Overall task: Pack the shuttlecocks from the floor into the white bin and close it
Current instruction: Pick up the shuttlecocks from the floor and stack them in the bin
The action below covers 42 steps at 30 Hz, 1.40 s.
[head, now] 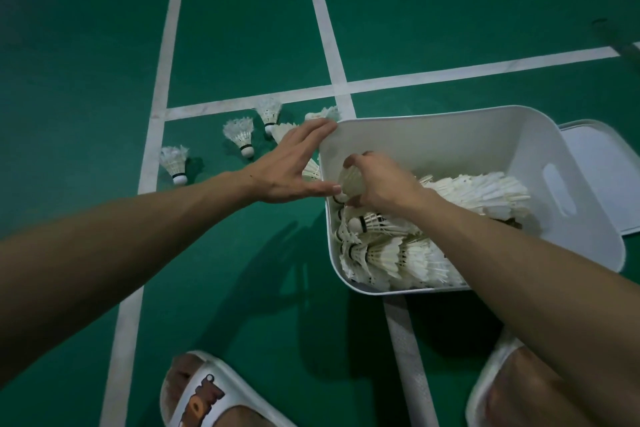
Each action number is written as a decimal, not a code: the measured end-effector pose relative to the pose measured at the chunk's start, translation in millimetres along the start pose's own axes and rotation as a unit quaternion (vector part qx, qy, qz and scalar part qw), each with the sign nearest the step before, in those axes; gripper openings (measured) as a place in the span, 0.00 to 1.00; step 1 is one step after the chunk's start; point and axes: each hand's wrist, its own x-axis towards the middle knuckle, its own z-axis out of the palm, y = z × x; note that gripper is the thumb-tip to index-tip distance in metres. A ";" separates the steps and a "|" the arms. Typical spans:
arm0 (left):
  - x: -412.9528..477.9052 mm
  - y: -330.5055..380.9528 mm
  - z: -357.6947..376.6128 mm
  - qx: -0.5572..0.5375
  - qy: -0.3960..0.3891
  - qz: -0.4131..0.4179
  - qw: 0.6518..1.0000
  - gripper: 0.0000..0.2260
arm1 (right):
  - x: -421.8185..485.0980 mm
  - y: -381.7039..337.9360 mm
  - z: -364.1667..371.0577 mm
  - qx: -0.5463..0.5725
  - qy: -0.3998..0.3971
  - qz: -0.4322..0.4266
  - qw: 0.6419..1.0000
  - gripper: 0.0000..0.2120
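Packing step in hand. Right hand (381, 184) grips shuttlecock (351, 184), fingers curled round it, inside white bin (450, 139) near left wall. Left hand (287, 166), fingers wide, touches bin rim. Next: lay it down, then fetch loose shuttlecocks (240, 135) from floor (86, 45) left of bin. Lid (602, 177) waits on right.

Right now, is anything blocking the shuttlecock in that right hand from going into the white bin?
Nothing visible. The right hand holds the shuttlecock inside the open white bin; its lid lies beside it, not on it.
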 end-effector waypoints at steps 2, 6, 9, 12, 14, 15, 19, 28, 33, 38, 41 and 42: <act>0.4 0.2 1.6 -0.002 0.001 -0.002 1.000 0.50 | -0.1 -0.3 -5.1 0.018 0.001 0.002 1.000 0.40; 0.3 -0.9 2.2 -0.004 0.002 -0.001 1.000 0.50 | -1.7 2.0 -13.2 0.024 -0.009 -0.003 1.000 0.41; 0.2 0.3 0.8 -0.002 0.005 0.003 1.000 0.50 | -5.8 4.7 -14.4 0.032 -0.009 0.003 0.999 0.38; -1.0 1.3 0.1 -0.003 0.006 0.005 1.000 0.50 | -10.2 6.2 -15.8 0.034 -0.004 0.006 0.999 0.35; -3.1 1.4 -0.3 -0.007 0.007 0.003 1.000 0.50 | -12.3 7.0 -21.6 0.039 0.004 0.010 0.999 0.32; -4.3 1.4 -0.3 -0.008 0.007 0.001 1.000 0.50 | -13.1 7.3 -26.2 0.039 0.011 0.008 0.999 0.30; -8.8 0.1 -4.1 -0.004 0.008 -0.005 1.000 0.44 | -18.9 -1.2 -54.3 0.063 0.052 -0.016 0.997 0.21; -53.0 -29.0 -15.6 0.088 0.019 -0.073 0.993 0.29 | -18.5 -89.8 -83.1 0.004 0.074 -0.129 0.989 0.18; -121.8 -77.4 -6.3 0.082 0.028 -0.183 0.979 0.27 | 3.1 -142.7 -41.7 -0.047 0.003 -0.156 0.987 0.20; -198.8 -137.1 4.4 0.054 0.003 -0.342 0.938 0.29 | 28.8 -172.8 15.8 -0.035 -0.062 -0.149 0.986 0.25; -227.6 -167.6 -6.6 0.018 0.039 -0.400 0.916 0.33 | 47.1 -191.0 42.2 -0.014 -0.071 -0.137 0.988 0.26; -233.3 -176.9 -11.7 0.006 0.054 -0.412 0.909 0.33 | 54.0 -196.1 50.5 -0.001 -0.071 -0.131 0.989 0.27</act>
